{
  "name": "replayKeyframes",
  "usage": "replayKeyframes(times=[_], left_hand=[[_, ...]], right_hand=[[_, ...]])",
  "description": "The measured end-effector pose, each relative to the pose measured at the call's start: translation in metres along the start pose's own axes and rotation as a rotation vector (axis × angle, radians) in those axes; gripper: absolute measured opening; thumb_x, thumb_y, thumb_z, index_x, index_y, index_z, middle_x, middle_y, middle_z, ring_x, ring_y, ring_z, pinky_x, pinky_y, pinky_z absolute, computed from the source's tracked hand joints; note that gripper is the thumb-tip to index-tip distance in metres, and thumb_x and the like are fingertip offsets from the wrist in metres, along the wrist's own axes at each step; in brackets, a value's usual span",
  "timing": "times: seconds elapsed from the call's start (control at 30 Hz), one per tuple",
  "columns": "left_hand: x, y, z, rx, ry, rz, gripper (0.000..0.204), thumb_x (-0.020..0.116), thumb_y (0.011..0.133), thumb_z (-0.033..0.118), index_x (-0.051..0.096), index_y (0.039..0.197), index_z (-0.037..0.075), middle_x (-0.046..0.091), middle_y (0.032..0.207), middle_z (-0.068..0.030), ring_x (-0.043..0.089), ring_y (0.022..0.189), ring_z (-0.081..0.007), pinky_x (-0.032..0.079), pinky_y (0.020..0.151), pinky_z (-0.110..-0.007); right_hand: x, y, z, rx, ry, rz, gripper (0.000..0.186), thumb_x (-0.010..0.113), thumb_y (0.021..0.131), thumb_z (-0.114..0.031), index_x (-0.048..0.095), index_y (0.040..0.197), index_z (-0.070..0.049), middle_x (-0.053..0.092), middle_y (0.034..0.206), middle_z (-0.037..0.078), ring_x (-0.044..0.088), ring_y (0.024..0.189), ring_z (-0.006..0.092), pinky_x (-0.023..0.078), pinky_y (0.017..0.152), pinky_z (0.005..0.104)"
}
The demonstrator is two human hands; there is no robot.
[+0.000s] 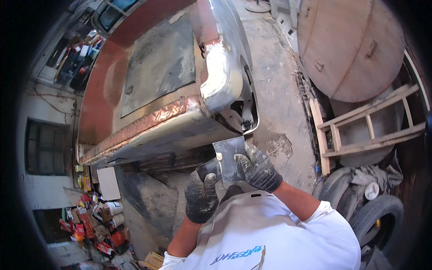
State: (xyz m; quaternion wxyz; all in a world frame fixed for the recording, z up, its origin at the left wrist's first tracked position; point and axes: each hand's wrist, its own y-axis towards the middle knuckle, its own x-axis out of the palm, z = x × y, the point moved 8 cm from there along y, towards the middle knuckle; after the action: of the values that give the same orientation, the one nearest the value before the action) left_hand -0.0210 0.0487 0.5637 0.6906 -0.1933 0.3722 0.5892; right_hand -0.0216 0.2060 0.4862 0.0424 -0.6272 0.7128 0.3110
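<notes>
Grey sheet [231,157] in gloved right hand [260,170]

Right hand [258,168] holds grey plate [229,155] — left hand [200,198], darker plate [209,168] — near truck bed [155,125].

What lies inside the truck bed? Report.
A large dark sheet and a small pale scrap near its far end; whatever the sheet covers can't be seen.
</notes>
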Motion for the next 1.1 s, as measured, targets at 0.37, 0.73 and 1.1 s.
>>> replayKeyframes(times=[0.37,0.73,1.1], left_hand=[[-0.056,-0.013,-0.163,0.253,0.188,-0.369,0.032,0.057,0.089,0.008,0.054,0.117,-0.009,0.058,0.106,-0.0301,0.061,0.080,-0.0394,0.048,0.066,-0.046],[-0.120,-0.027,-0.244,0.197,0.011,-0.370,0.032,0.048,0.094,0.024,0.054,0.108,-0.005,0.062,0.088,-0.0267,0.060,0.080,-0.0410,0.045,0.068,-0.045],[-0.141,-0.040,-0.254,0.248,-0.030,-0.282,0.030,0.048,0.094,0.023,0.055,0.107,-0.004,0.061,0.091,-0.0251,0.060,0.082,-0.0390,0.046,0.071,-0.042]], right_hand=[[0.124,-0.012,-0.041,0.374,-0.194,0.393,0.032,0.054,0.091,-0.023,0.055,0.108,0.003,0.059,0.103,0.027,0.061,0.088,0.0369,0.049,0.081,0.0432],[0.156,-0.026,-0.009,0.881,0.151,0.724,0.031,0.059,0.083,-0.016,0.053,0.107,0.003,0.063,0.095,0.022,0.060,0.090,0.0353,0.046,0.080,0.0402],[0.193,0.018,-0.009,0.819,0.028,0.977,0.037,0.053,0.089,-0.024,0.051,0.111,0.006,0.058,0.100,0.030,0.055,0.097,0.0427,0.043,0.085,0.0450]])
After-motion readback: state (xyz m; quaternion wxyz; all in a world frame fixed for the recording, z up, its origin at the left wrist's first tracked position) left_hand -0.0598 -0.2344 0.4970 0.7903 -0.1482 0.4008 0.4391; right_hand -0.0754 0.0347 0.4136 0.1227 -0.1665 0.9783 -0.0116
